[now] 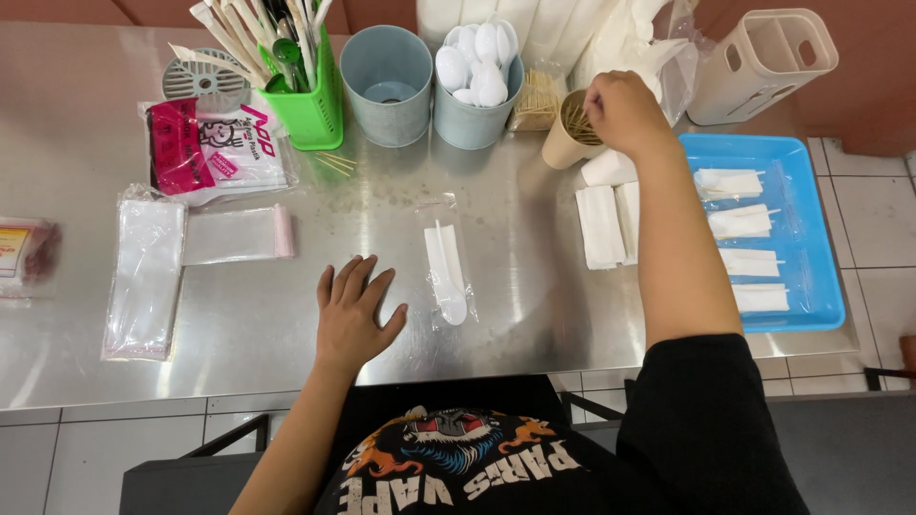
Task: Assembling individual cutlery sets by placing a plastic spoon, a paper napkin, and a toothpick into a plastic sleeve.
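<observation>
Your right hand (620, 113) is hovering over the beige paper cup (565, 143) of toothpicks (575, 122), fingers pinched down into the bundle as if plucking one out, though you cannot tell whether a stick is actually caught between them. Take that cup as the landmark: just toward you from it, stacked white napkins (603, 225) are lying within easy reach, and to its right the blue tray (801, 286) is holding four finished napkin packets (739, 221) in a neat column, likely parked there to keep them apart from loose stock. To the cup's left, the grey-blue tub of white plastic spoons (475, 67) and an empty matching tub (386, 84) are standing side by side. Nearer you and left of the cup, a clear sleeve with one white spoon (447, 272) inside is lying flat on the steel surface (534, 315). Your left hand (353, 310) is resting open, palm down, fingers spread, holding nothing, just beside that sleeve. Far left of the cup, spare clear bags (143, 277) are waiting in a stack.
</observation>
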